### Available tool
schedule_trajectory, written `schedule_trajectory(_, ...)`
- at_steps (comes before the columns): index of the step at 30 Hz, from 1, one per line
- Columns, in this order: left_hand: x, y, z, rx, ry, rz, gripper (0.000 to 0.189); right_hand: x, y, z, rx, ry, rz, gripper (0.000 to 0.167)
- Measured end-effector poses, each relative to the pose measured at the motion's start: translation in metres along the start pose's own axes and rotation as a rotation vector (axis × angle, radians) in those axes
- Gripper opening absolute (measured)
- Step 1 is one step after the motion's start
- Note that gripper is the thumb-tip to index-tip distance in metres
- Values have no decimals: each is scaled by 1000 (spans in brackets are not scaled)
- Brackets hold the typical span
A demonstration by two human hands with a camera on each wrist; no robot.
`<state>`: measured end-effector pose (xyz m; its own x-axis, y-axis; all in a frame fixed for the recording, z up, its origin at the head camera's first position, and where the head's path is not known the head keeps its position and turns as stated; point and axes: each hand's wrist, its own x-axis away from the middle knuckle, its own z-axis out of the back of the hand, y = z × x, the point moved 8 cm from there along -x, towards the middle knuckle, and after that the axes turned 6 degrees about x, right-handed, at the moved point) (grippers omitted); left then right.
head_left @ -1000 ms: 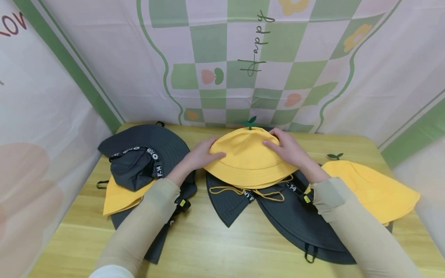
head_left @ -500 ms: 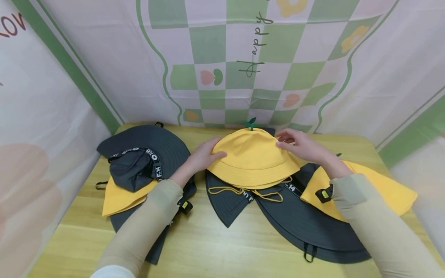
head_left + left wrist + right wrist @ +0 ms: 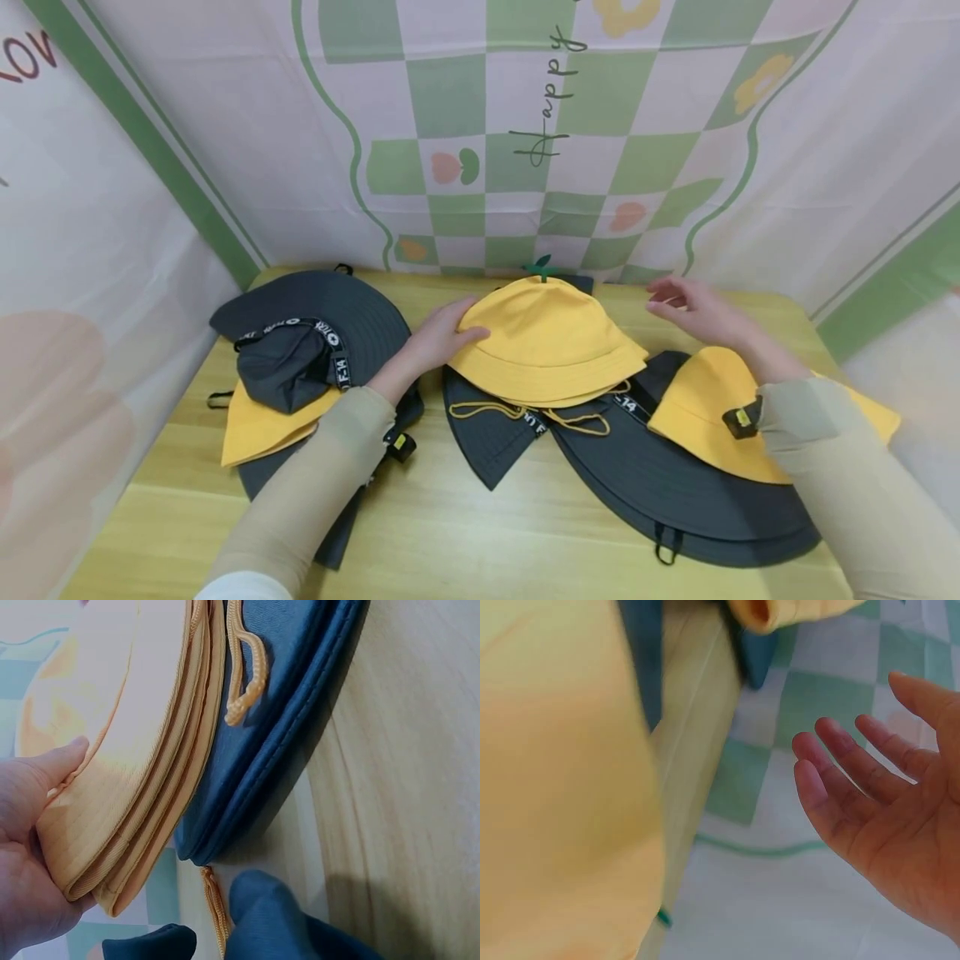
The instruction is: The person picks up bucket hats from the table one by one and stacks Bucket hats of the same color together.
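Observation:
In the head view, a yellow bucket hat (image 3: 543, 342) with a green sprout on its crown lies at mid-table, folded flat over a dark hat (image 3: 491, 446). My left hand (image 3: 438, 337) grips its left end, thumb across the front. The left wrist view shows the thumb (image 3: 60, 761) on the yellow cloth and the layered brim edges beside the palm. My right hand (image 3: 701, 312) hovers away from that hat, near the table's back right, holding nothing. Its fingers are loosely bent and spread in the right wrist view. Below it lies a second yellow hat (image 3: 701, 408), partly hidden by the right forearm.
On the left, a dark wide-brimmed hat (image 3: 356, 308) with a lettered strap rests on another yellow hat (image 3: 262, 429). Yellow cords (image 3: 577, 423) trail from the middle hat. A broad dark brim (image 3: 645, 492) lies under the right yellow hat. A printed curtain (image 3: 450, 92) hangs behind the table.
My right hand has let go of the middle yellow hat and moved right, away from it. The left hand keeps its grip, and the middle hat stays almost where it was.

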<state>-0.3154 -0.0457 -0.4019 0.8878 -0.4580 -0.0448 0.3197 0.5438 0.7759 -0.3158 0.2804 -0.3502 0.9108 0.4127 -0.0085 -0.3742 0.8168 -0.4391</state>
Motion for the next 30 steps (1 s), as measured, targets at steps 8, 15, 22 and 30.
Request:
schedule_trajectory(8, 0, 0, 0, -11, 2, -5, 31, 16, 36, 4, 113, -82, -94, 41)
schedule_trajectory(15, 0, 1, 1, -14, 12, -18, 29, 35, 77, 3, 202, -130, -191, 52)
schedule_trajectory(22, 0, 2, 0, -15, 14, -24, 29, 49, 108, -4, 232, -187, -314, 74)
schedule_trajectory(30, 1, 1, 1, -18, 17, -10, 33, 63, 125, -12, 268, -314, -356, 90)
